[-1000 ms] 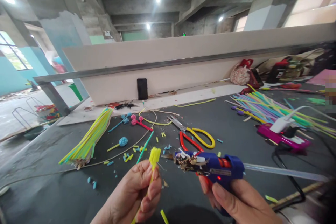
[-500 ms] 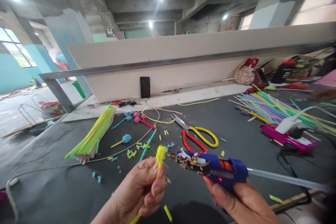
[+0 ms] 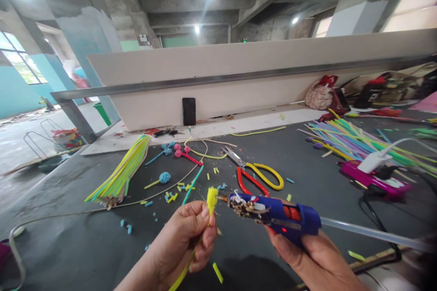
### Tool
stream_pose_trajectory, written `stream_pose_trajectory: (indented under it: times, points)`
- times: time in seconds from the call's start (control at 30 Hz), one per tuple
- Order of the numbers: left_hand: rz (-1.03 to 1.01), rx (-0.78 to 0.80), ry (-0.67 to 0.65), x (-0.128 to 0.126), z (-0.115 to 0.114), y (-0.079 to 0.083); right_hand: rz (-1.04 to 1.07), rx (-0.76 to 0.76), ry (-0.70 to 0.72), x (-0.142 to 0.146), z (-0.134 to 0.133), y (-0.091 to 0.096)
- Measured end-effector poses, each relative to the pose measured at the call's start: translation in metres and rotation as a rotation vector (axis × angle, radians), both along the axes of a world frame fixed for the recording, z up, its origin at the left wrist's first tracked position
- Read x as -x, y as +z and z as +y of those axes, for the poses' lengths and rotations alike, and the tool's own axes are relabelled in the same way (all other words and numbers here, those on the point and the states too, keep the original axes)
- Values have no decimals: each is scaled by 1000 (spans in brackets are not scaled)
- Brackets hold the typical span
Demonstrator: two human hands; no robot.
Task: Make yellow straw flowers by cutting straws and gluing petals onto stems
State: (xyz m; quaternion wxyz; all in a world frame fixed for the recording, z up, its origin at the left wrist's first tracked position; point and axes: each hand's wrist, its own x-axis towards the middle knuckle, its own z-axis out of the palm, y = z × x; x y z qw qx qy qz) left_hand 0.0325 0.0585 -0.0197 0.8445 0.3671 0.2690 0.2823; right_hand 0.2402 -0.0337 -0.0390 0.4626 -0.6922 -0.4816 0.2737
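Note:
My left hand (image 3: 186, 243) pinches a yellow pipe-cleaner stem (image 3: 210, 198) with a fuzzy coiled tip held upright. My right hand (image 3: 314, 261) grips a blue hot glue gun (image 3: 280, 218); its crusted nozzle points left and almost touches the yellow tip. A clear glue stick (image 3: 372, 234) sticks out of the gun's back to the right. Both hands hover above the dark grey table (image 3: 85, 245).
Scissors (image 3: 256, 175) with red and yellow handles lie just beyond the gun. A bundle of yellow-green stems (image 3: 119, 175) lies left, a spread of coloured stems (image 3: 362, 145) right. A pink power strip (image 3: 373, 179) with a white plug, small finished pompom stems (image 3: 160, 179), cut scraps and a black phone (image 3: 189, 111) are around.
The yellow tip and the gun nozzle have come closer together, from a small gap to nearly touching. My left hand has shifted slightly right; the camera view drifted a little.

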Motion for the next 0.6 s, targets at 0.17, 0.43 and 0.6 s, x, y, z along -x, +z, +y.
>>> stream_pose_trajectory:
  times: [0.17,0.43,0.6]
  points:
    - [41,-32,36,-1,1,-2,-39,21,-21,2,-1,-1]
    - [49,-62,84,-3,-1,-7,4,-36,-15,7,1,-2]
    - [70,-50,83,-3,0,-7,-26,-54,-23,10,-1,5]
